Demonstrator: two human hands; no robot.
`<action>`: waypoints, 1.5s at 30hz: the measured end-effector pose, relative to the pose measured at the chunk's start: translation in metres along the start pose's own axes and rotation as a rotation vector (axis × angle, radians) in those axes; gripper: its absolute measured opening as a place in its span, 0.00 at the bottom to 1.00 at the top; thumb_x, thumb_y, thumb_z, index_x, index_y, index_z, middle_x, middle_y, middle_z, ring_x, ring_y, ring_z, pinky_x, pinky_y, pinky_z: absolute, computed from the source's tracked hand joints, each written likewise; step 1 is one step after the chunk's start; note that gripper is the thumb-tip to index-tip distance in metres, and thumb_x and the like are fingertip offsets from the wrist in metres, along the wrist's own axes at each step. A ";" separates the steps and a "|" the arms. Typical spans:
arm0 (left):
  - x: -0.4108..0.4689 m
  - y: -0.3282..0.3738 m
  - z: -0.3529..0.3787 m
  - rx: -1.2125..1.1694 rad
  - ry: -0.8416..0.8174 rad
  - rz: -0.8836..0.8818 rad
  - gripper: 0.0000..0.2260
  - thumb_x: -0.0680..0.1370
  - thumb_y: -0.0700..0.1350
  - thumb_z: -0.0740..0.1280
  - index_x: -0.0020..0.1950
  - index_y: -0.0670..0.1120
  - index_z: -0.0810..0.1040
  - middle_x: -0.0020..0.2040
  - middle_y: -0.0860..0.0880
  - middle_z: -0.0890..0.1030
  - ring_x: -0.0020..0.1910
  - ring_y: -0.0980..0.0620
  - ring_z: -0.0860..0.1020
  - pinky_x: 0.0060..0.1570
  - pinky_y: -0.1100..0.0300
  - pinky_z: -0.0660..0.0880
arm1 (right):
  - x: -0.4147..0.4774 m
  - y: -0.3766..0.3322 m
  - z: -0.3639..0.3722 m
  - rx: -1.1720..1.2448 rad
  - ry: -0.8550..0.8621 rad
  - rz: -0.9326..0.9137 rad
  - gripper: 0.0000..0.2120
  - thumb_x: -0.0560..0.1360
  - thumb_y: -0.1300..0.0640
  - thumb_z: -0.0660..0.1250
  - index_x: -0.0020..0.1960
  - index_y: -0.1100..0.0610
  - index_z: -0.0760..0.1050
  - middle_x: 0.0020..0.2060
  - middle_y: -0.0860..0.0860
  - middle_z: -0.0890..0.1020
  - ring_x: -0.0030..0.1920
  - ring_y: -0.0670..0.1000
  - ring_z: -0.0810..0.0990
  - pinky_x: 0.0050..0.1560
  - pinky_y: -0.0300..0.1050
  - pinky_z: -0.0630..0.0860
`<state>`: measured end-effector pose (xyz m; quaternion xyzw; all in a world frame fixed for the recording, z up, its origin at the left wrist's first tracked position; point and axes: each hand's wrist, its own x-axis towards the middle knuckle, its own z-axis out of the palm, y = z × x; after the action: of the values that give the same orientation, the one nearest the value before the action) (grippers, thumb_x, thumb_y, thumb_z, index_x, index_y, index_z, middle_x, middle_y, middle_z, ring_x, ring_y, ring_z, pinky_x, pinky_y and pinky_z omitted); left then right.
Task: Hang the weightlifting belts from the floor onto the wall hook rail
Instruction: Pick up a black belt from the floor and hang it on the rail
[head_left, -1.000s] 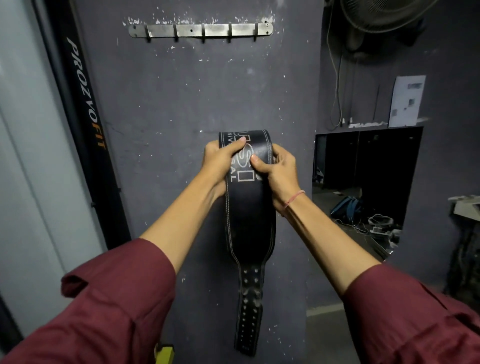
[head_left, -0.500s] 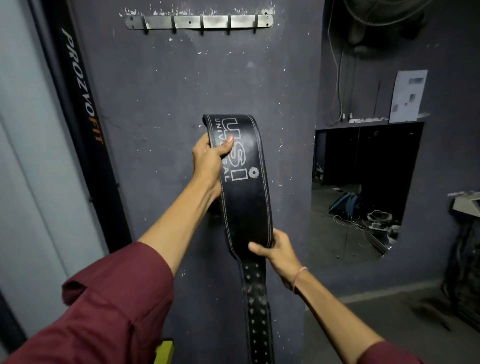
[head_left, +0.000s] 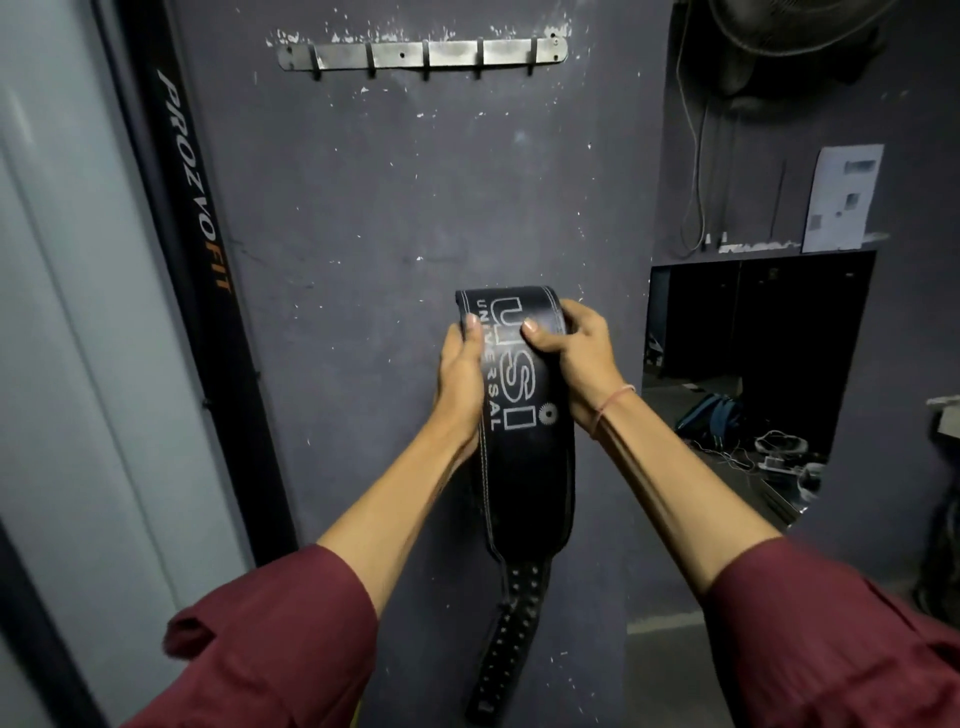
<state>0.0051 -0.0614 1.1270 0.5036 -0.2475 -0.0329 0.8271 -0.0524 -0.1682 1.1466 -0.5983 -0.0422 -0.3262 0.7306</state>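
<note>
Gripping the black weightlifting belt (head_left: 524, 467) at its folded top, the left hand (head_left: 460, 374) and right hand (head_left: 576, 364) had fingers curled round its 2 edges. It hung before the wall (head_left: 363, 208), well below the hook rail (head_left: 421, 54); raising it onto 1 hook seemed next.

right hand (head_left: 576, 358) back up at belt (head_left: 524, 467) top, belt seemingly lower
</note>
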 end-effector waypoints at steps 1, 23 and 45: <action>0.006 0.002 -0.002 -0.029 0.034 -0.096 0.18 0.82 0.51 0.62 0.63 0.37 0.71 0.53 0.37 0.82 0.46 0.40 0.83 0.48 0.45 0.82 | -0.005 0.004 -0.001 -0.008 -0.017 -0.002 0.14 0.73 0.71 0.69 0.58 0.69 0.74 0.43 0.58 0.84 0.39 0.54 0.85 0.40 0.47 0.82; 0.021 0.046 -0.002 -0.030 -0.096 -0.406 0.22 0.79 0.56 0.63 0.54 0.38 0.84 0.53 0.38 0.85 0.47 0.42 0.84 0.51 0.50 0.80 | -0.032 0.017 -0.016 -0.088 -0.179 -0.019 0.14 0.72 0.76 0.66 0.53 0.64 0.71 0.42 0.55 0.82 0.42 0.52 0.82 0.45 0.49 0.82; -0.017 -0.007 0.010 0.482 -0.214 0.249 0.21 0.83 0.42 0.58 0.76 0.44 0.62 0.73 0.48 0.71 0.71 0.55 0.71 0.73 0.58 0.66 | 0.009 -0.009 0.006 -0.110 -0.012 0.017 0.10 0.81 0.60 0.63 0.56 0.68 0.74 0.43 0.58 0.82 0.39 0.51 0.83 0.40 0.44 0.80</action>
<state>-0.0128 -0.0681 1.1183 0.6449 -0.3940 0.0756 0.6505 -0.0483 -0.1676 1.1597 -0.6399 -0.0236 -0.3182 0.6990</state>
